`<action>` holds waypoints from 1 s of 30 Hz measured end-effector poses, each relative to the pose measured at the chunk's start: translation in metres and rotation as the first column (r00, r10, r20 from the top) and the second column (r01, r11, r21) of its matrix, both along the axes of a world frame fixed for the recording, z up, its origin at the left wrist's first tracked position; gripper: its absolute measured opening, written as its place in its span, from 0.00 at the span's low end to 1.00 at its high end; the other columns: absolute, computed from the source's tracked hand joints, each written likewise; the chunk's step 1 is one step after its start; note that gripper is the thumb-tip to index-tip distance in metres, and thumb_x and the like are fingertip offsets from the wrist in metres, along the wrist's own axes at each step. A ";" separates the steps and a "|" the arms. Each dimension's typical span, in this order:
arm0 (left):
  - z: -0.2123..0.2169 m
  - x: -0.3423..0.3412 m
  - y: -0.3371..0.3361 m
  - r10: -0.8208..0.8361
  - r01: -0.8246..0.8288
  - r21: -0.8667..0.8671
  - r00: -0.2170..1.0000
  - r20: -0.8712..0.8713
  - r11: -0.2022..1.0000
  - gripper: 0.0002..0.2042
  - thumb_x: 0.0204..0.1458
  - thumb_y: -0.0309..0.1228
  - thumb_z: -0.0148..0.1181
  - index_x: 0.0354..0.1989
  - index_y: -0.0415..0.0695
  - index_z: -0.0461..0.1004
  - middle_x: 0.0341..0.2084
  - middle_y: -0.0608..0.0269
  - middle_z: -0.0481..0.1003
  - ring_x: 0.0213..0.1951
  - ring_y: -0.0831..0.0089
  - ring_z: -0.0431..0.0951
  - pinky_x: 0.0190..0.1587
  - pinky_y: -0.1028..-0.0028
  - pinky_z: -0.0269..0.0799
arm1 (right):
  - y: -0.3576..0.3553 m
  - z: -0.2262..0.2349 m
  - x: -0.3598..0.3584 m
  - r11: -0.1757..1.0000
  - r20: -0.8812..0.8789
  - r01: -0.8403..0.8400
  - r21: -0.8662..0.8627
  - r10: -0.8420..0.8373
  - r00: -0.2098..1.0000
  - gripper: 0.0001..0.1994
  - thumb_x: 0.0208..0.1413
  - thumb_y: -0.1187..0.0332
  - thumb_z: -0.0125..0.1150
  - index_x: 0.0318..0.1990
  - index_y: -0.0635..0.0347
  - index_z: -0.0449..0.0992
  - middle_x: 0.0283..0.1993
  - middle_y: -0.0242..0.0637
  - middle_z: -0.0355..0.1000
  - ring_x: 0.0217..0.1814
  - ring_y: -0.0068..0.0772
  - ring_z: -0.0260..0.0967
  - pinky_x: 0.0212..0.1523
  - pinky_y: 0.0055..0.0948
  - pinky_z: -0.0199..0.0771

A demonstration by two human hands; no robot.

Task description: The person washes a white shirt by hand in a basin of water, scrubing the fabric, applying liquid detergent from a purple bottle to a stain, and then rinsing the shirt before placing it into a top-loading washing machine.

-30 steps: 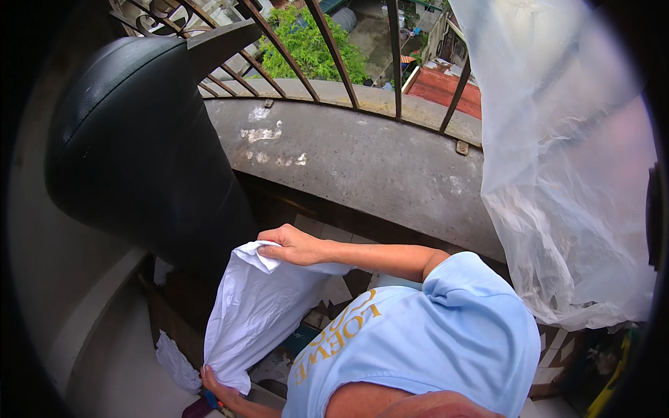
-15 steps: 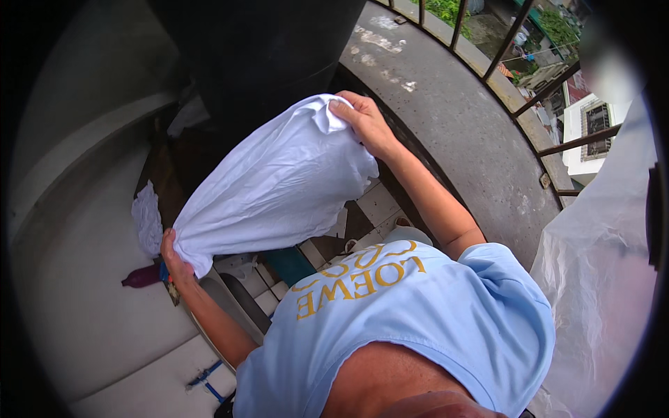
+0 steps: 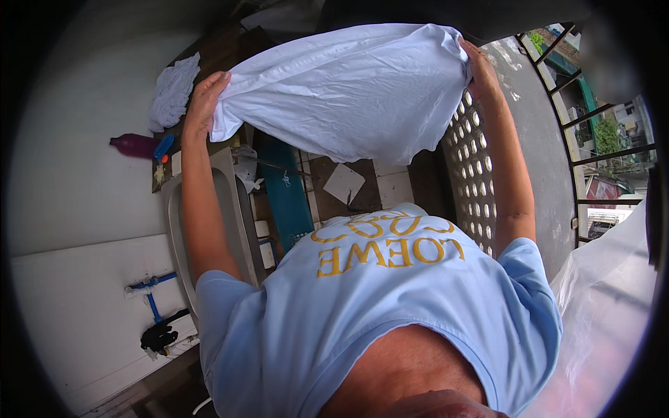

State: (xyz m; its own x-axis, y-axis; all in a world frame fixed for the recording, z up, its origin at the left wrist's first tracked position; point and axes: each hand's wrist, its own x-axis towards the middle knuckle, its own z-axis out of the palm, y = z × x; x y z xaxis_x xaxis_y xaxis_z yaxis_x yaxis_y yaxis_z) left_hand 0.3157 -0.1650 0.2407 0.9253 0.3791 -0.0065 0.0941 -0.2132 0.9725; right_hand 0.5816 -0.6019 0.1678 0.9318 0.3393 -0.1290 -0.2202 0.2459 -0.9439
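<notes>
A white cloth (image 3: 348, 90) is stretched out in the air in front of me, wrinkled, its lower edge hanging loose. Its left corner is gripped in my left hand (image 3: 203, 104), where the fabric bunches below the fingers. At the upper right, my right hand (image 3: 481, 70) pinches the other corner; its fingers are partly hidden behind the cloth. Both arms reach forward, wide apart. Close to my left hand lies a crumpled white cloth (image 3: 173, 90), and near it a purple bottle (image 3: 132, 145) rests on its side.
A grey metal sink (image 3: 182, 237) lies under my left forearm. Beyond it are a teal panel (image 3: 282, 188) and a tiled floor. On the right stand a wall with round holes (image 3: 474, 150), a metal railing (image 3: 599, 111) and a translucent plastic sheet (image 3: 606, 299). Blue pipes (image 3: 155, 282) run at lower left.
Both hands have risen farther forward and moved apart, spreading the cloth wider and more level. The view has turned, so the sink and the holed wall show more.
</notes>
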 end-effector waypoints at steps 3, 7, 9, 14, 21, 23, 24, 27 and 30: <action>0.006 -0.002 0.012 -0.059 0.059 0.081 0.998 -0.002 0.995 0.11 0.58 0.37 0.56 0.37 0.41 0.76 0.29 0.75 0.74 0.33 0.87 0.69 0.39 0.84 0.63 | 0.005 0.001 0.008 1.000 -0.045 0.025 -0.011 -0.026 0.999 0.16 0.56 0.59 0.59 0.47 0.58 0.76 0.45 0.38 0.75 0.43 0.33 0.73 0.46 0.34 0.74; 0.005 -0.006 0.032 -0.100 0.102 0.153 0.995 -0.023 0.983 0.12 0.59 0.38 0.55 0.37 0.41 0.77 0.27 0.77 0.72 0.31 0.89 0.66 0.37 0.85 0.62 | 0.014 -0.001 0.000 0.999 -0.057 0.033 -0.018 -0.034 0.998 0.17 0.56 0.59 0.58 0.48 0.59 0.75 0.47 0.40 0.74 0.45 0.34 0.73 0.48 0.34 0.73; 0.005 -0.002 0.034 -0.089 0.092 0.131 0.996 -0.031 0.987 0.12 0.59 0.38 0.55 0.38 0.41 0.77 0.27 0.77 0.72 0.30 0.89 0.66 0.36 0.85 0.63 | 0.017 -0.003 -0.001 0.998 -0.060 0.057 -0.035 -0.059 0.996 0.18 0.57 0.59 0.57 0.49 0.60 0.74 0.47 0.40 0.74 0.46 0.34 0.73 0.48 0.34 0.73; 0.011 0.019 0.044 -0.171 0.167 0.078 0.984 0.042 0.983 0.13 0.60 0.39 0.54 0.39 0.40 0.77 0.30 0.74 0.75 0.32 0.88 0.71 0.37 0.84 0.66 | -0.006 -0.028 0.035 1.000 -0.049 0.007 0.000 -0.007 0.999 0.19 0.58 0.56 0.56 0.46 0.63 0.75 0.42 0.41 0.77 0.39 0.34 0.76 0.44 0.36 0.77; 0.017 0.025 0.062 -0.261 0.233 0.336 0.964 0.040 0.912 0.06 0.53 0.22 0.50 0.32 0.39 0.74 0.25 0.72 0.73 0.29 0.82 0.70 0.32 0.81 0.65 | -0.004 -0.015 -0.001 1.000 0.076 0.004 0.012 -0.005 0.997 0.19 0.60 0.57 0.53 0.49 0.63 0.72 0.45 0.40 0.75 0.44 0.33 0.74 0.46 0.34 0.76; 0.019 0.030 0.053 -0.178 0.121 0.516 0.982 0.062 0.848 0.05 0.55 0.25 0.53 0.30 0.41 0.74 0.25 0.69 0.73 0.28 0.79 0.70 0.32 0.76 0.66 | -0.010 -0.001 -0.034 0.996 0.163 -0.003 0.086 -0.011 0.987 0.20 0.61 0.57 0.52 0.51 0.63 0.71 0.46 0.40 0.74 0.44 0.32 0.74 0.46 0.32 0.75; 0.024 0.029 0.047 -0.126 0.028 0.691 0.988 0.092 0.722 0.04 0.56 0.26 0.54 0.30 0.41 0.74 0.25 0.68 0.74 0.28 0.78 0.71 0.33 0.74 0.67 | -0.004 0.016 -0.065 0.992 0.199 -0.029 0.124 0.004 0.980 0.20 0.61 0.57 0.52 0.52 0.63 0.71 0.46 0.40 0.74 0.44 0.31 0.74 0.46 0.32 0.75; 0.016 0.034 0.069 -0.014 -0.332 0.920 0.939 0.343 0.208 0.06 0.58 0.30 0.53 0.38 0.42 0.75 0.31 0.64 0.76 0.33 0.75 0.75 0.38 0.72 0.70 | 0.036 0.056 -0.166 0.933 0.335 -0.288 0.218 0.205 0.920 0.19 0.61 0.59 0.50 0.52 0.64 0.70 0.45 0.38 0.75 0.42 0.27 0.74 0.45 0.27 0.75; 0.015 0.064 0.044 0.121 -0.507 0.698 0.842 0.525 0.505 0.10 0.57 0.33 0.51 0.41 0.46 0.76 0.30 0.54 0.79 0.31 0.69 0.79 0.34 0.71 0.72 | 0.068 0.080 -0.241 0.812 0.431 -0.582 0.051 0.508 0.746 0.11 0.59 0.64 0.57 0.43 0.63 0.76 0.30 0.28 0.73 0.30 0.14 0.67 0.30 0.18 0.68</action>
State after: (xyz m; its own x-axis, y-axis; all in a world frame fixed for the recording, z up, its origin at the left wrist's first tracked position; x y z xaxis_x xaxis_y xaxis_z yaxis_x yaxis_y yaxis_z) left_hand 0.3796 -0.1209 0.2556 0.5883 0.3088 0.7474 0.0113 -0.9273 0.3742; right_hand 0.3409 -0.5341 0.2482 0.5397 0.7856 0.3025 -0.0013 0.3601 -0.9329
